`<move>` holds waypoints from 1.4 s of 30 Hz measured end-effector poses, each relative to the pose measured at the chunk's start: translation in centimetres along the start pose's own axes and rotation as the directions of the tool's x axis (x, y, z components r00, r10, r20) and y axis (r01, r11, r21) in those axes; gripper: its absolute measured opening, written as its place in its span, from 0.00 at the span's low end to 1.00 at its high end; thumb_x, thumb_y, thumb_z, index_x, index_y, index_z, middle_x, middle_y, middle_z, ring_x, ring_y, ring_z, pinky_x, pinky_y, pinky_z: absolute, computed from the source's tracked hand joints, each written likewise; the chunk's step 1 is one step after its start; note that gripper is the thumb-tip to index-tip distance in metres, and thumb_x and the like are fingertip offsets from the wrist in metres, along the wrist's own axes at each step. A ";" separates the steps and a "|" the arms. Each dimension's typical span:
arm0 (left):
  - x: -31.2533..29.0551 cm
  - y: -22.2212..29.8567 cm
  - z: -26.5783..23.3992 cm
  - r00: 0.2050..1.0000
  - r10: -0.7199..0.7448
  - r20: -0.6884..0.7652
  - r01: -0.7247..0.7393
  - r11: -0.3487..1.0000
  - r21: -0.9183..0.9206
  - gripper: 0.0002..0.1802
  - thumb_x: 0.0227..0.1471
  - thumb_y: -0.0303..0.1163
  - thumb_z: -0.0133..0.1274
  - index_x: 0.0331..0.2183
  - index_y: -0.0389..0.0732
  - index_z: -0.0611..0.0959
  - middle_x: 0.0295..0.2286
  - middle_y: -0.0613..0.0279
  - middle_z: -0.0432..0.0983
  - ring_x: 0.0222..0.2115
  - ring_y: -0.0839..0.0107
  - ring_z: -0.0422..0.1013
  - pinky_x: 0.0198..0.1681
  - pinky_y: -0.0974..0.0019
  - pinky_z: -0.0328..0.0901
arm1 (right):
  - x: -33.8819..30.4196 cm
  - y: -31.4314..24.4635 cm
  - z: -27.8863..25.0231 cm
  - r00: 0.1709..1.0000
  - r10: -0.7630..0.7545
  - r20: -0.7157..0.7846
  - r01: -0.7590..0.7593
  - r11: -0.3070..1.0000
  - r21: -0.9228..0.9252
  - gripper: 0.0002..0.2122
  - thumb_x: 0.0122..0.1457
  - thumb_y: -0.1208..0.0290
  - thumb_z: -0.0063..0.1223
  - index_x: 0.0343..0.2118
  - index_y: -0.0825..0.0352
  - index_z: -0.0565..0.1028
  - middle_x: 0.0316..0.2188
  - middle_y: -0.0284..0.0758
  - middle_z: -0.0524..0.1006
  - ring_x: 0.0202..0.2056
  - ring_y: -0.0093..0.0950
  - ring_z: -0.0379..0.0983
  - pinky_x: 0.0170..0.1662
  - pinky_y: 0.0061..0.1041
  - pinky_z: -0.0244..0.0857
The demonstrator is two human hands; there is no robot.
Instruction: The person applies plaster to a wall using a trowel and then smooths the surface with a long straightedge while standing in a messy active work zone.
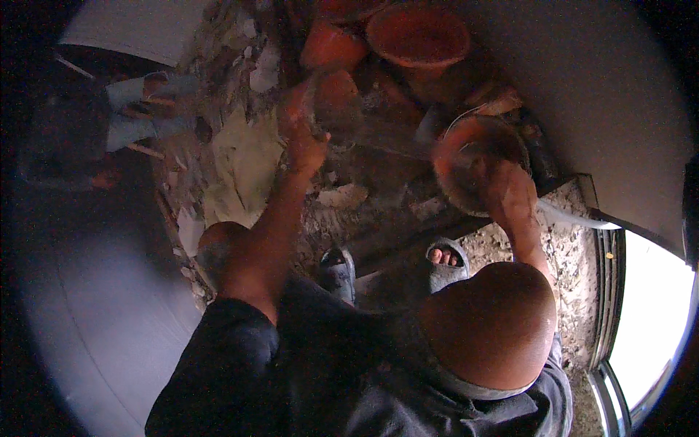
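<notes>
My left hand [306, 151] is closed on the near edge of a tilted orange tub [338, 102], its thumb showing on the right side. To the right, my right hand [510, 186] reaches down over the near rim and into a round orange bucket [442, 156]. Its fingers are in shadow and blurred, so what they touch inside is hidden. The bucket's inside looks dark, with a greyish patch that I cannot make out.
More orange tubs [419, 36] stand ahead. A pale cloth or sheet [240, 156] lies on the littered floor at left. Another person in light blue trousers [131, 131] is at the far left. A pale hose [575, 216] runs right, towards a bright opening [659, 313]. My sandalled feet [445, 264] are below.
</notes>
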State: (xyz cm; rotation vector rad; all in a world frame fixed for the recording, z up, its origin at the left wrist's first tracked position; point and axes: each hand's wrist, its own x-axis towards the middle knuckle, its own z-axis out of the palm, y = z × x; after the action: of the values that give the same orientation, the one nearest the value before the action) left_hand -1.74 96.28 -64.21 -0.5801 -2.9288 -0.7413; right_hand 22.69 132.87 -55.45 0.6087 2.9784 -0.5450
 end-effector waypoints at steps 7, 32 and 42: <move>-1.2 -1.2 3.9 0.997 0.069 0.022 -0.070 0.997 0.045 0.38 0.49 0.29 0.61 0.60 0.32 0.67 0.54 0.39 0.70 0.53 0.44 0.69 0.56 0.51 0.65 | 0.3 0.4 1.9 0.986 0.044 0.159 -0.035 0.998 -0.061 0.20 0.65 0.53 0.45 0.34 0.65 0.81 0.32 0.48 0.82 0.37 0.46 0.80 0.40 0.44 0.74; 7.2 -1.4 4.6 0.977 0.148 0.157 -0.184 0.949 0.255 0.27 0.63 0.46 0.43 0.53 0.35 0.77 0.49 0.38 0.75 0.51 0.42 0.71 0.54 0.46 0.65 | 1.6 0.6 0.7 0.988 0.102 -0.116 -0.106 0.994 -0.025 0.19 0.66 0.52 0.42 0.43 0.58 0.82 0.32 0.49 0.81 0.35 0.51 0.79 0.39 0.46 0.74; 11.5 -0.3 4.4 0.916 -0.105 0.387 0.047 0.987 0.155 0.34 0.56 0.57 0.52 0.49 0.35 0.81 0.42 0.40 0.79 0.42 0.43 0.76 0.47 0.49 0.69 | 4.4 1.2 0.0 0.968 0.065 -0.242 -0.105 0.982 -0.155 0.20 0.66 0.54 0.44 0.27 0.64 0.80 0.24 0.48 0.80 0.27 0.47 0.80 0.30 0.43 0.75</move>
State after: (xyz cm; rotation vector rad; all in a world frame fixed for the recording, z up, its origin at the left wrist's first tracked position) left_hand -12.39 102.09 -66.46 -0.6749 -3.3564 -0.4556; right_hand 19.07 135.54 -56.35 0.8362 3.1535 -0.2260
